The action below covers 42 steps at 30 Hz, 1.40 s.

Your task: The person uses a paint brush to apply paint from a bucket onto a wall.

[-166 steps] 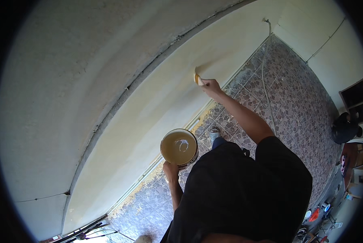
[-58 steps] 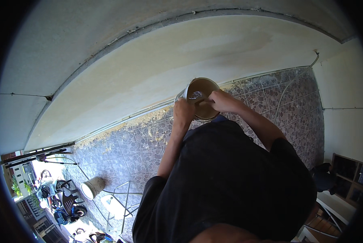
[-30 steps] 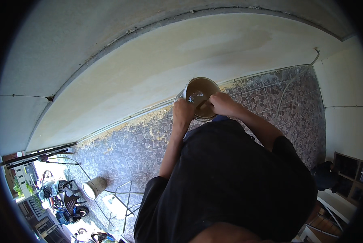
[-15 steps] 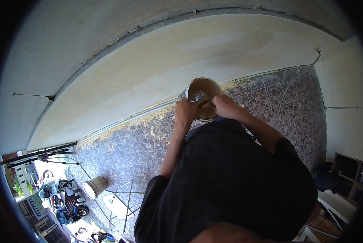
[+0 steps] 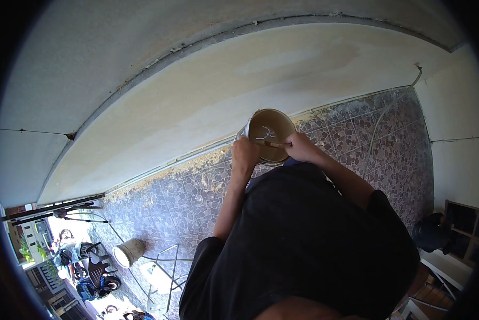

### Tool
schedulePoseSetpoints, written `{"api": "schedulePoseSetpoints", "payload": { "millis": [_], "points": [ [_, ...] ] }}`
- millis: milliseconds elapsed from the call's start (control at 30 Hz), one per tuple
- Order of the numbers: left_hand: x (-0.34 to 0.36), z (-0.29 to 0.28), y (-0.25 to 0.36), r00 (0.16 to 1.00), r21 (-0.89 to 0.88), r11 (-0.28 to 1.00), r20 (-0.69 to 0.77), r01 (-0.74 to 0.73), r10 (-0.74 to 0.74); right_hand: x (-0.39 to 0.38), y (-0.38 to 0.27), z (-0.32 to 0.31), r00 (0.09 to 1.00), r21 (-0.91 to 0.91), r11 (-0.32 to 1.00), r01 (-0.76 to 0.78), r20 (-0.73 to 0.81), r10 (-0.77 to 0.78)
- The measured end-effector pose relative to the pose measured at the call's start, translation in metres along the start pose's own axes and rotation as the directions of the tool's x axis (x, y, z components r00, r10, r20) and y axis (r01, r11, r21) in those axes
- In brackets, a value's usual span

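My left hand [image 5: 244, 154] grips the near-left rim of a round bucket [image 5: 271, 114], held in front of my dark shirt and partly filled with tan paint. My right hand [image 5: 299, 146] is at the bucket's right side, closed on the handle of a paintbrush [image 5: 272, 144] that reaches across the inside of the bucket. The brush head is partly hidden by paint or shadow. Beyond the bucket runs a pale cream wall [image 5: 196, 106] with uneven, patchy colour.
Patterned floor tiles [image 5: 186, 192] bear tan splatter along the wall's base. Lower left are a white bucket [image 5: 132, 250], a metal folding chair [image 5: 156, 274], hoses and parked scooters [image 5: 92, 277]. A pipe [image 5: 378, 120] lies at right, near a dark object [image 5: 429, 232] and wooden shelving [image 5: 463, 229].
The brush has left the wall since the oldest frame and is inside the bucket, which is now held in front of me. Over the last second, bucket and hands shifted slightly down in view.
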<state>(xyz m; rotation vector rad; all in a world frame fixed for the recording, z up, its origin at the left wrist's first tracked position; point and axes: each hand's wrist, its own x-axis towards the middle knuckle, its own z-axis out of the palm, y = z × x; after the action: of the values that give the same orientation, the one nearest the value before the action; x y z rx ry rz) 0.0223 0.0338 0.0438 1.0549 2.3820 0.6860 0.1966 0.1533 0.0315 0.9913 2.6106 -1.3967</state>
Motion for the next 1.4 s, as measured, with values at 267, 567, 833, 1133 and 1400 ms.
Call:
{"api": "schedulePoseSetpoints", "payload": {
  "millis": [267,567,833,1133,1400],
  "points": [
    [0.004,-0.015,-0.002,0.989,-0.051,0.992,0.098,0.119,-0.114,-0.011,0.007,-0.023,0.887,0.726,0.511,-0.461,0.373,0.271],
    [0.005,-0.01,-0.012,0.997,-0.035,0.997,0.014,0.072,-0.071,-0.007,-0.016,-0.008,0.992,0.106,0.988,-0.114,-0.045,0.12],
    [0.003,-0.013,-0.037,0.981,-0.07,0.979,-0.009,0.19,-0.192,0.02,-0.021,-0.028,0.984,0.351,0.936,0.04,-0.177,0.024],
    [-0.001,-0.016,-0.047,0.974,-0.075,0.972,-0.003,0.225,-0.225,0.114,-0.039,-0.055,0.933,0.158,0.979,0.132,-0.354,-0.069],
    [-0.007,-0.004,-0.079,0.965,-0.029,0.967,-0.052,0.255,-0.256,0.082,-0.001,-0.094,0.872,0.195,0.979,0.06,-0.487,0.043]
  ]
}}
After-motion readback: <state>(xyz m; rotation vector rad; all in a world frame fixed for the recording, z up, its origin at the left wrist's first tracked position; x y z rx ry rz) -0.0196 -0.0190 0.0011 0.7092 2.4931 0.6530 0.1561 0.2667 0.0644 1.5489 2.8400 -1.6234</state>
